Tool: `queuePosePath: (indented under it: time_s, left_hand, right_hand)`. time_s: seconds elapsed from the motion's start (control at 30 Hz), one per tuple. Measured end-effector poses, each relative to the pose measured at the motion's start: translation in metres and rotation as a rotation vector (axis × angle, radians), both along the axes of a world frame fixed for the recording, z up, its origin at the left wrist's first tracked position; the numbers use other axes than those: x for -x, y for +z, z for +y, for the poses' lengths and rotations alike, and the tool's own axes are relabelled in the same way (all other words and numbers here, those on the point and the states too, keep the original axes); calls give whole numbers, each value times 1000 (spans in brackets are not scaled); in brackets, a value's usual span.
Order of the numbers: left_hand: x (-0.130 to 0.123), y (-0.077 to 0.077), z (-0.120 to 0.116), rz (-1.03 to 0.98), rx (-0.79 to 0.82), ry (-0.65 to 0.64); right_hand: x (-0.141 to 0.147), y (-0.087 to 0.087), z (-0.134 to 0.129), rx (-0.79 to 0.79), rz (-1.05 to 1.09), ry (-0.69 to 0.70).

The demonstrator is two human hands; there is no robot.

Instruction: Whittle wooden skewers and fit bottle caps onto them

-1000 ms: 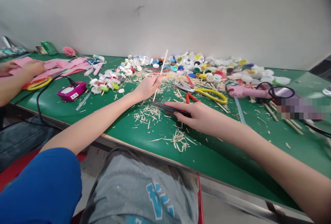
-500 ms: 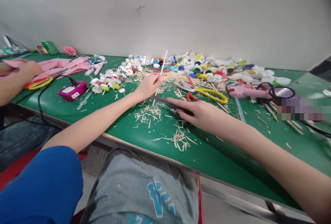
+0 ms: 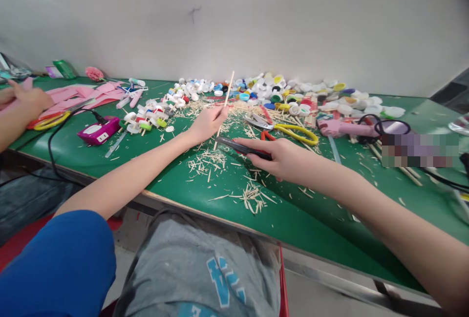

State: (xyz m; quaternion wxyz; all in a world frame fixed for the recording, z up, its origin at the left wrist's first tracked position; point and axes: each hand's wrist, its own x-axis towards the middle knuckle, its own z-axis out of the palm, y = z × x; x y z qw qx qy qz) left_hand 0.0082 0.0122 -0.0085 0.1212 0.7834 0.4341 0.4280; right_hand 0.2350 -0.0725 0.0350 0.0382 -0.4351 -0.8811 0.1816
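My left hand (image 3: 207, 124) is closed around a thin wooden stick (image 3: 229, 87), which slants upward with its lower end near the tabletop. In my right hand (image 3: 284, 156) is a dark utility knife (image 3: 234, 145), its handle under my fingers. The knife's tip end meets the stick just below my left hand. Beneath both lie wood shavings (image 3: 207, 163), with another heap of shavings (image 3: 253, 197) closer to me. Yellow-handled scissors (image 3: 296, 134) rest beyond my right hand, beside a red-handled tool (image 3: 267, 135) that my hand partly covers.
Bottle caps (image 3: 271, 87) pile along the wall. Capped sticks (image 3: 148, 116) lie left of my left hand, near a magenta power adapter (image 3: 98, 130) with a black cable. A pink glue gun (image 3: 344, 128) lies right. At far left, another person's hands (image 3: 27, 99) are by pink sheets (image 3: 73, 93).
The view has shifted slightly. My hands keep hold of the stick and the knife, with the knife still at the stick's lower part. The other person's hand at the left has moved its fingers.
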Motion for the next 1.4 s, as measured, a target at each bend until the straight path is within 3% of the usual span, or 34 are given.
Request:
queuePosePath:
  time_s: [0.73,0.97,1.1,1.4]
  left_hand:
    - [-2,3,-4,30,27,10]
    - [-1,4,-5,12,60,8]
    - [1,2,-3,19,47,18]
    - [2,3,-2,64,38,47]
  right_hand:
    - [-3,6,0,36,18,19]
    - [-10,-3,3,230,45,54]
    - [-11,-6,5,244,53,41]
    - [-9,6,1,202,70,-40]
